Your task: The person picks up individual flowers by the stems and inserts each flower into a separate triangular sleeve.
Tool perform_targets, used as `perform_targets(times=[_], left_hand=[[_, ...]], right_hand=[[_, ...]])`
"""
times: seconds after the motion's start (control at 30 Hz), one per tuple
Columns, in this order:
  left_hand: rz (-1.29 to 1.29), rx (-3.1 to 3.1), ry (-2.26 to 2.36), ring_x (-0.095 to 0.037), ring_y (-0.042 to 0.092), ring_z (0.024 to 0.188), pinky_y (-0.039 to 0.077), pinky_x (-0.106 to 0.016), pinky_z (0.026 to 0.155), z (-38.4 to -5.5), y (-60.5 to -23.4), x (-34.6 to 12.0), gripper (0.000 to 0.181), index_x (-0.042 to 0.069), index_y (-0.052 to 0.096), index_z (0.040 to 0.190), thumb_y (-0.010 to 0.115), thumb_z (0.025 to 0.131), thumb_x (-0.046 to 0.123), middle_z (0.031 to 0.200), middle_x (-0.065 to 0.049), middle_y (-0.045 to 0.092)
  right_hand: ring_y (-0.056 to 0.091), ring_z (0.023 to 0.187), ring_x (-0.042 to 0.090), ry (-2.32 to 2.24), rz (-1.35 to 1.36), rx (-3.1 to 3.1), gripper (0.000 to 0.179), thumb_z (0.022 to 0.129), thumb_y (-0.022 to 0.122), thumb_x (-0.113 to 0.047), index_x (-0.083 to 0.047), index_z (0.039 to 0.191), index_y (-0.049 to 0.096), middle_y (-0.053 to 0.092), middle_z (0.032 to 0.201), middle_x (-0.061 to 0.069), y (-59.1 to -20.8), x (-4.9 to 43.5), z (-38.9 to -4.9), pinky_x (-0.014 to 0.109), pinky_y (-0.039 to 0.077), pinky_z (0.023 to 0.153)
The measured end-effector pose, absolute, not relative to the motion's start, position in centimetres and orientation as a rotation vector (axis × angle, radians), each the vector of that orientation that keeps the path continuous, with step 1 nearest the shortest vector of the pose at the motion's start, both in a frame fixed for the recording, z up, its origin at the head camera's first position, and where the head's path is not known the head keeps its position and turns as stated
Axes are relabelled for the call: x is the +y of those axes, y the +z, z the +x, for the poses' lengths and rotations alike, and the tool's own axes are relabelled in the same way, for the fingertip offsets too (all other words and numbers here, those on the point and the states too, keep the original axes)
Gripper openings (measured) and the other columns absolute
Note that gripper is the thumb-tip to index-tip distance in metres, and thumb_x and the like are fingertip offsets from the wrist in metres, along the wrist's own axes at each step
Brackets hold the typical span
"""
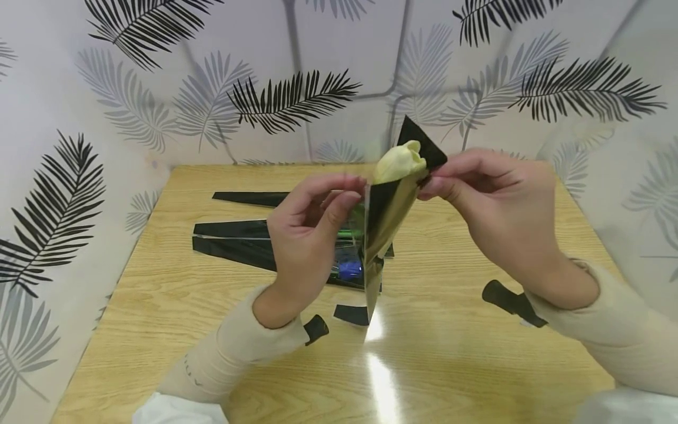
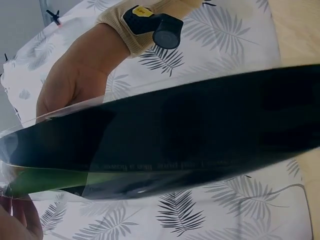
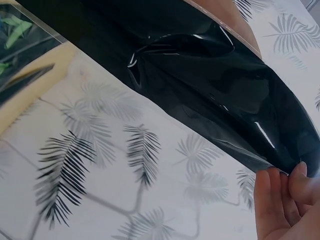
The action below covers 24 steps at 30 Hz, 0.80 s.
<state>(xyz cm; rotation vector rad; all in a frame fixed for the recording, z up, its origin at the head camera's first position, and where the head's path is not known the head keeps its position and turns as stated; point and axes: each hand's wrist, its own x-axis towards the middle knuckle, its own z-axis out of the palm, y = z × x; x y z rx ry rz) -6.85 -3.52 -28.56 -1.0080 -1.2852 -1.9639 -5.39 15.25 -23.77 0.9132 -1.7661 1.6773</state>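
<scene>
A pale yellow tulip stands head up in a tapered flower sleeve, black on one side and clear on the other. Thumb and fingers of my left hand pinch the sleeve's upper left edge beside the bloom. On the opposite side my right hand pinches the black upper edge, also seen at the lower right of the right wrist view. Above the table, the sleeve hangs between both hands, its narrow end down. In the left wrist view a green leaf shows through the clear film.
Behind the left hand, several black tapered sleeves lie on the wooden table. Among them is a blue thing under clear film. Feather-patterned cloth covers the back and sides. Each wrist carries a small black camera.
</scene>
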Motion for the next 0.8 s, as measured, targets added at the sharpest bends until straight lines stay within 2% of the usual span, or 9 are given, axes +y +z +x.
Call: perform_targets(times=[0.13,0.33,0.57,0.8], left_hand=[[-1.02,-1.254,-1.971,-0.024,0.063,0.087,0.051,-0.047,0.079,-6.8,-27.8,-3.5,0.04,-0.025,0.053,0.092,0.065,0.087,0.013,0.094,-0.009,0.066],[-1.014,-1.288,-1.944,-0.019,0.062,0.083,0.052,-0.04,0.079,-7.0,-27.7,-3.5,0.04,-0.024,0.055,0.092,0.065,0.087,0.015,0.093,-0.01,0.065],[-1.039,-1.375,-1.882,-0.021,0.062,0.085,0.05,-0.046,0.082,-7.2,-27.1,-4.5,0.017,-0.023,0.056,0.091,0.062,0.083,-0.009,0.09,-0.024,0.062],[-1.143,-1.551,-1.718,-0.019,0.061,0.079,0.053,-0.031,0.07,-6.7,-25.5,-5.6,0.011,-0.021,0.058,0.089,0.061,0.078,-0.02,0.086,-0.025,0.061]], right_hand=[[0.065,0.065,0.02,1.662,0.939,-1.744,0.009,0.076,0.069,0.014,0.019,0.075,0.061,0.067,0.072,0.017,-23.1,15.3,-5.2,0.029,0.054,0.064],[0.065,0.063,0.021,1.672,0.967,-1.782,0.012,0.077,0.07,0.009,0.017,0.075,0.062,0.065,0.07,0.019,-23.3,15.3,-5.2,0.03,0.054,0.061],[0.066,0.066,0.023,1.763,1.013,-1.813,0.011,0.076,0.071,0.009,0.015,0.082,0.063,0.067,0.079,0.018,-24.7,15.3,-5.3,0.031,0.055,0.059],[0.067,0.067,0.019,1.748,1.105,-1.828,0.015,0.079,0.072,0.002,0.014,0.082,0.063,0.067,0.08,0.013,-26.9,15.2,-6.2,0.025,0.054,0.059]])
